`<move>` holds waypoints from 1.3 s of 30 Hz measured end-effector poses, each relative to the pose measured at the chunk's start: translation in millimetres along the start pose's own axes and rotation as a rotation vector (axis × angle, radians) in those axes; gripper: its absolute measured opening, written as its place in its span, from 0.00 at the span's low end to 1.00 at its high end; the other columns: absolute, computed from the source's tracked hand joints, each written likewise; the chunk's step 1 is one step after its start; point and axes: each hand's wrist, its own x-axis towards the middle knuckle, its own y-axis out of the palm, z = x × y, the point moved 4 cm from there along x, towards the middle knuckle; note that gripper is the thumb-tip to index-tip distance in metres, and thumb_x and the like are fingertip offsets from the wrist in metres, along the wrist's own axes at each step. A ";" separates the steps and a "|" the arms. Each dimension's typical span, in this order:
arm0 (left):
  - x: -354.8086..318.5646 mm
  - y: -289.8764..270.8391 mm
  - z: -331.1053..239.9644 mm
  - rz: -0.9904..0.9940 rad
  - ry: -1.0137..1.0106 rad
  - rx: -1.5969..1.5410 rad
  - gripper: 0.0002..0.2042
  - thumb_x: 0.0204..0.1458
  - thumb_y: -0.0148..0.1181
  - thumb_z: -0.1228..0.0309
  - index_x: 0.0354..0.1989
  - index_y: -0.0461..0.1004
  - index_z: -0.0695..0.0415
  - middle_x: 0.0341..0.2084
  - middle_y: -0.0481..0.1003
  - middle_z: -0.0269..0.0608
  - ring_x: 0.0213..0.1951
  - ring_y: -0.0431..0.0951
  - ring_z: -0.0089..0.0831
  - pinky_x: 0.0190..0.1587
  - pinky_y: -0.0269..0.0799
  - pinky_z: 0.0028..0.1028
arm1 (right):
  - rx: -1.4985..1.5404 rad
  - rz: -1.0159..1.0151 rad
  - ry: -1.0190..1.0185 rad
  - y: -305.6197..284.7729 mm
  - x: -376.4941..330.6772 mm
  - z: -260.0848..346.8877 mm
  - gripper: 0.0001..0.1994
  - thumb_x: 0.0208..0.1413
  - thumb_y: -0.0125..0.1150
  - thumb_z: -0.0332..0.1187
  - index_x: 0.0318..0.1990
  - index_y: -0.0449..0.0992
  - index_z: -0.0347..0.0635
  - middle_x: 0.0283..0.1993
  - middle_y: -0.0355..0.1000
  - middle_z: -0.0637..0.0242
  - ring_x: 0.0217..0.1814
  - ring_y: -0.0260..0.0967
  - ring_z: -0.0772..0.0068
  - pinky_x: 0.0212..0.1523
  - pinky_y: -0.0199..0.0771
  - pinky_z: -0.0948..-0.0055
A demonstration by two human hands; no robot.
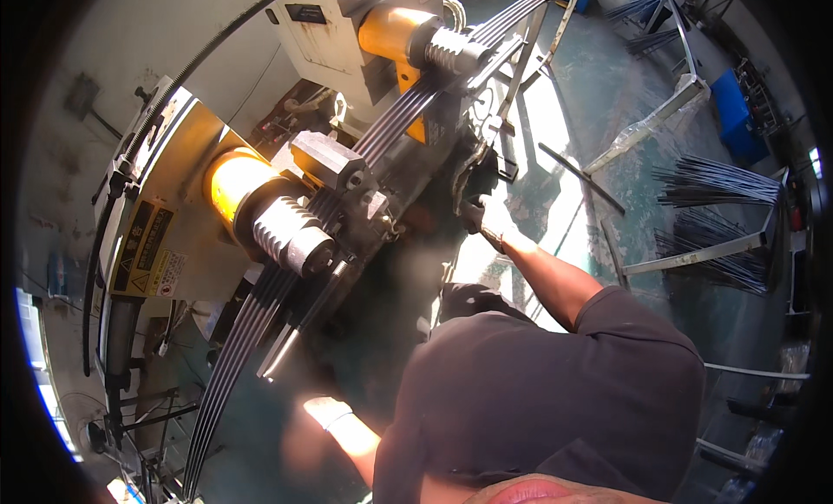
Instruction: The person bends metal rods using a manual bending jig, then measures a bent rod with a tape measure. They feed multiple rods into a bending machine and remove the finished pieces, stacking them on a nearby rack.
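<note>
My right hand (493, 218), in what looks like a pale glove with a dark front, is closed at the lower end of a dark, worn piece (473, 170) beside the machine; what it grips is too dark to make out. Low in front of me, my left hand (326, 411) is pale, glare-lit and smeared, its fingers unclear. Nearest to it is the bright end of a metal bar (279, 352). A row of long dark metal rods (234, 352) runs diagonally past a near ridged roller (293, 235) and a far ridged roller (455, 51).
The rollers sit on yellow housings (239, 187) of a large pale machine (325, 36), with a hexagonal metal block (328, 160) between them. Rod bundles (716, 183) lie on racks at right, near a blue bin (737, 118). A loose bar (581, 179) lies on the green floor.
</note>
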 end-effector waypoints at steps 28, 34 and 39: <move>-192.1 271.6 -235.2 -0.270 1.228 0.732 0.26 0.71 0.56 0.57 0.68 0.72 0.65 0.59 0.78 0.52 0.52 0.79 0.40 0.62 0.69 0.33 | 1.454 0.311 0.067 99.6 113.9 214.4 0.12 0.76 0.54 0.43 0.45 0.69 0.43 0.26 0.68 0.66 0.26 0.67 0.63 0.31 0.75 0.57; -284.1 367.1 -252.0 -0.170 1.346 0.668 0.30 0.70 0.58 0.52 0.66 0.73 0.69 0.62 0.76 0.54 0.57 0.79 0.40 0.64 0.70 0.34 | 1.506 0.395 0.117 107.6 108.0 216.2 0.11 0.75 0.55 0.41 0.45 0.69 0.44 0.27 0.67 0.67 0.27 0.67 0.63 0.31 0.75 0.57; -254.0 433.9 -293.6 0.267 1.092 0.535 0.23 0.66 0.65 0.58 0.57 0.80 0.68 0.51 0.81 0.48 0.50 0.82 0.32 0.58 0.77 0.31 | 1.480 0.337 0.103 103.0 104.9 219.0 0.11 0.75 0.56 0.40 0.44 0.70 0.42 0.26 0.67 0.68 0.25 0.66 0.64 0.29 0.74 0.60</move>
